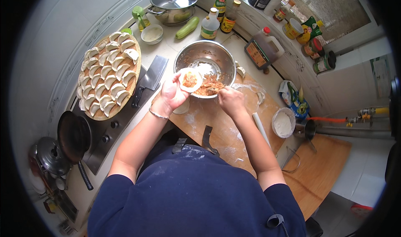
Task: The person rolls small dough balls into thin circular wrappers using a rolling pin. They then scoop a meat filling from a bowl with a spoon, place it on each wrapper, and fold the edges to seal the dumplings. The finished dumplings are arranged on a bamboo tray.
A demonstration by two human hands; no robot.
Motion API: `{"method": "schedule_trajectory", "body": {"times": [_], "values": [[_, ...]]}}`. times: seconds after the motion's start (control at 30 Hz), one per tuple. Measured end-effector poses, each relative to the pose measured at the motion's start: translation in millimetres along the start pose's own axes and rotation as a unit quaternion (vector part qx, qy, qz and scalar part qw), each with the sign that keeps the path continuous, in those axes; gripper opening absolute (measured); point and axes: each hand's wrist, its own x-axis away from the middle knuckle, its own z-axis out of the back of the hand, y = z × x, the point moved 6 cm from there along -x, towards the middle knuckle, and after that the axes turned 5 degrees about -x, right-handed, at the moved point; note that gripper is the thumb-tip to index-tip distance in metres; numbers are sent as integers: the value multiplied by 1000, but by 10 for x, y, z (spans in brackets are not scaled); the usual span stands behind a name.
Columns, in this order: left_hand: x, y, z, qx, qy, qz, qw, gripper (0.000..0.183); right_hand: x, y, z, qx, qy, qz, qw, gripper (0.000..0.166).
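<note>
My left hand (173,92) holds a round dumpling wrapper (198,84) on its fingers, with a heap of filling (189,80) in the middle of it. This is at the left rim of a stainless steel bowl (184,56). Over the bowl's near right rim, my right hand (231,99) is closed around a utensil, mostly hidden, whose metal end is in the minced filling (211,82). Below my left hand another flat wrapper (182,107) lies on the floured wooden board (216,118). Folded dumplings (109,81) cover a round tray (138,68) at the left.
A cleaver (155,72) lies left of the bowl, by the stove (108,143). A white rolling pin (262,129) and a bowl of flour (283,123) are at the right. Behind stand a lidded pot (174,5), a green squash (187,27) and several bottles. A dark pan (72,136) sits at the far left.
</note>
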Motion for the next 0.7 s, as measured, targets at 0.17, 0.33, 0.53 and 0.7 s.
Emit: {"method": "schedule_trajectory", "body": {"times": [0.17, 0.33, 0.53, 0.7], "values": [[366, -28, -221, -11, -104, 26, 994, 48, 27, -274, 236, -8, 56, 3, 998, 18], [751, -152, -593, -15, -195, 75, 978, 52, 212, -918, 1058, -155, 195, 155, 956, 23], [1020, -194, -896, -112, -214, 55, 969, 59, 266, -1046, 1408, -168, 226, 222, 933, 21], [1267, -217, -1171, -387, -275, -25, 880, 51, 257, -1038, 1559, -300, 223, 126, 919, 19]]}}
